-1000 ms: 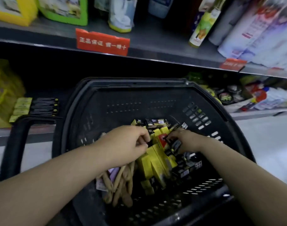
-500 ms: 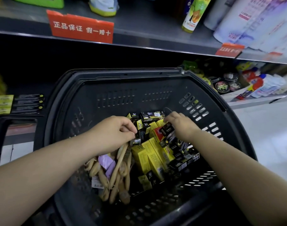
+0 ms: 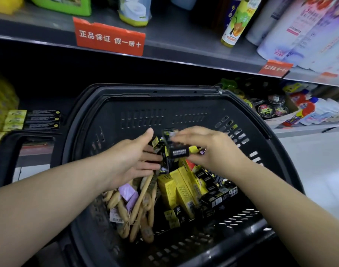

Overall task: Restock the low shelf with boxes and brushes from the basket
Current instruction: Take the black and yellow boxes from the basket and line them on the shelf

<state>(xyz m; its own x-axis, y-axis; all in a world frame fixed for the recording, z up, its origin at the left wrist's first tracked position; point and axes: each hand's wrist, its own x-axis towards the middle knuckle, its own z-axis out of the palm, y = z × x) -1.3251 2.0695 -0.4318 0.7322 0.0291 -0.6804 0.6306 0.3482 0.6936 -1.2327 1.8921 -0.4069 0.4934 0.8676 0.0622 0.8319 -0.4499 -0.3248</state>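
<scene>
A black plastic basket (image 3: 184,93) fills the middle of the view. Inside lie yellow boxes (image 3: 176,187), black boxes (image 3: 216,197) and wooden brushes (image 3: 143,207) with purple tags. My right hand (image 3: 213,149) holds a long black box (image 3: 174,147) lifted above the pile. My left hand (image 3: 134,160) is open beside it, fingers straight and spread toward the box. On the low shelf (image 3: 29,160) at the left lies a short stack of black-and-yellow boxes (image 3: 33,119).
Above runs an upper shelf (image 3: 174,45) with bottles and a red price sign (image 3: 108,38). Round tins (image 3: 270,108) and bottles (image 3: 309,110) stand on the low shelf at the right. Yellow packs (image 3: 1,101) sit far left. The basket's handle (image 3: 8,151) stands at the left.
My right hand has lifted a black box out of the pile. My left hand has let go, opened and moved toward the box.
</scene>
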